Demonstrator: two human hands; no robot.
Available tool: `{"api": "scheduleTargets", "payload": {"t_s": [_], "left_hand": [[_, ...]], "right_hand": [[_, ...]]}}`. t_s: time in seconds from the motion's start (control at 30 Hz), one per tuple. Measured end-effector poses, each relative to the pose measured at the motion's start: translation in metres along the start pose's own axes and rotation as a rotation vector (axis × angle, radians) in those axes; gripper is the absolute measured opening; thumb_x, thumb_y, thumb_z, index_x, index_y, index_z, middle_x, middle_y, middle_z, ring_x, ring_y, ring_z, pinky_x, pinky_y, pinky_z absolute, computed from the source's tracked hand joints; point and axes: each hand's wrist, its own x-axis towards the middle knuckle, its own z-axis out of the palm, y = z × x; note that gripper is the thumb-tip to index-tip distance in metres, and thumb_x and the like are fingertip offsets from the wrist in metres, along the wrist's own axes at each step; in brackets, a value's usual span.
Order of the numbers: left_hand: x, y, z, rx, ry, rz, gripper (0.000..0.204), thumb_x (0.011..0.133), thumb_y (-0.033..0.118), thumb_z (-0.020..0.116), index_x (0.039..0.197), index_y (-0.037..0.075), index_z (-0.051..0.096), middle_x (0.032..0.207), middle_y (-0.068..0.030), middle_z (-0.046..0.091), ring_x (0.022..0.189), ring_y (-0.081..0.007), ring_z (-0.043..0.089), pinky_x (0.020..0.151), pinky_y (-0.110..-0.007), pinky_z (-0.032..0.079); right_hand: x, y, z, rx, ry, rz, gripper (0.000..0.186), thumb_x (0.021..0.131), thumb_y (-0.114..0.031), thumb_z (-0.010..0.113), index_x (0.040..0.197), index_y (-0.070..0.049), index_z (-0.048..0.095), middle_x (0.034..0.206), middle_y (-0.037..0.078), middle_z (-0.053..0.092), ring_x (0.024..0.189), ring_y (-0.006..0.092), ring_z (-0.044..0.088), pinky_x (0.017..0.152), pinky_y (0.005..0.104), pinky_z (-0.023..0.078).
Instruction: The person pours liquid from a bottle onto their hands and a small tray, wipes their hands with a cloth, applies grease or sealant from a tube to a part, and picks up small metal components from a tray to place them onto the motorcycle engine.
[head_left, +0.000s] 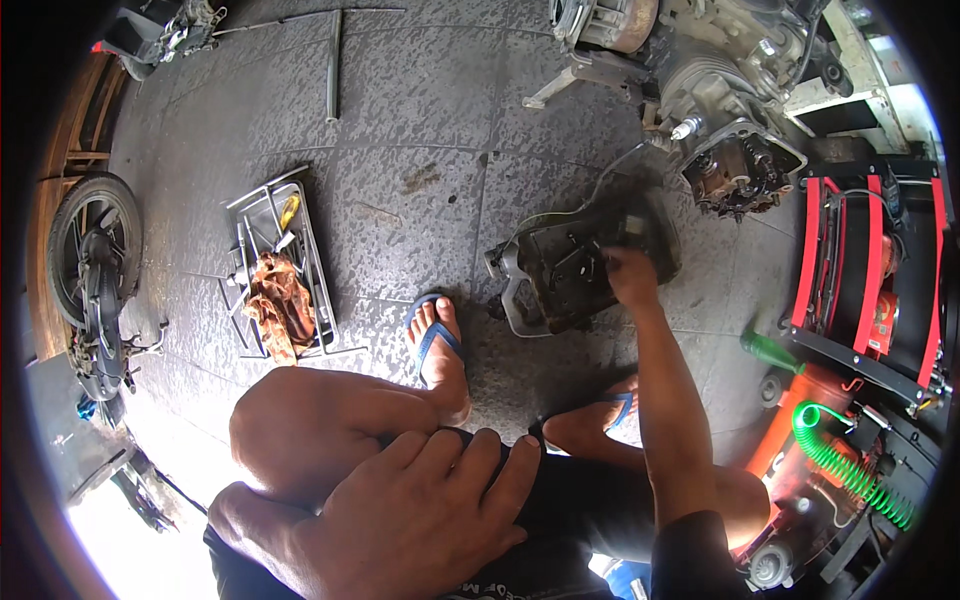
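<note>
My right hand [632, 277] reaches over the right side of a dark, oily tray [590, 303] on the floor. Its fingers are bent together and point down among small dark metal parts [572, 262]; whatever they grip is too small to make out. At the tray's left end lies a grey metal piece with a looped edge [517, 300]. Close to the camera, my left hand [425, 500] rests over my lap with its fingers loosely apart, holding nothing.
An opened engine [740, 165] stands at the far right, beside a red and black rack [872, 270]. Nearer are an orange tank [808, 415] and a green coiled hose [855, 478]. Leftward, a wire rack [322, 305] carries an orange-brown rag [280, 300]; beyond it is a wheel [75, 215].
</note>
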Motion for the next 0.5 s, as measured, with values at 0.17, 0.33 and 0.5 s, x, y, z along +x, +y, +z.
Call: {"api": "scheduleTargets", "payload": {"t_s": [0.17, 0.33, 0.5], "left_hand": [[0.000, 0.000, -0.002, 0.028, -0.019, 0.001, 0.062, 0.082, 0.047, 0.067, 0.129, 0.007, 0.059, 0.114, -0.0110, 0.064, 0.090, -0.0217, 0.062, 0.080, -0.035, 0.050], [0.000, 0.002, -0.002, 0.033, -0.011, 0.024, 0.061, 0.083, 0.047, 0.066, 0.129, 0.008, 0.059, 0.114, -0.0108, 0.064, 0.089, -0.0213, 0.062, 0.079, -0.035, 0.050], [0.000, 0.002, 0.000, 0.038, -0.008, 0.011, 0.061, 0.083, 0.047, 0.066, 0.130, 0.008, 0.059, 0.114, -0.0108, 0.064, 0.089, -0.0213, 0.062, 0.080, -0.035, 0.050]], "right_hand": [[0.004, 0.012, -0.025, -0.001, -0.096, 0.063, 0.022, 0.083, -0.016, 0.064, 0.101, -0.019, 0.077, 0.103, 0.016, 0.072, 0.101, 0.0330, 0.069, 0.087, 0.0416, 0.055], [0.007, 0.023, -0.026, -0.240, -0.212, -0.152, 0.021, 0.079, -0.016, 0.068, 0.098, -0.022, 0.077, 0.102, 0.013, 0.073, 0.095, 0.0330, 0.070, 0.087, 0.0414, 0.056], [0.011, 0.012, -0.029, -0.450, -0.248, -0.072, 0.018, 0.077, -0.017, 0.071, 0.094, -0.016, 0.077, 0.102, 0.014, 0.073, 0.096, 0.0336, 0.071, 0.085, 0.0414, 0.057]]}}
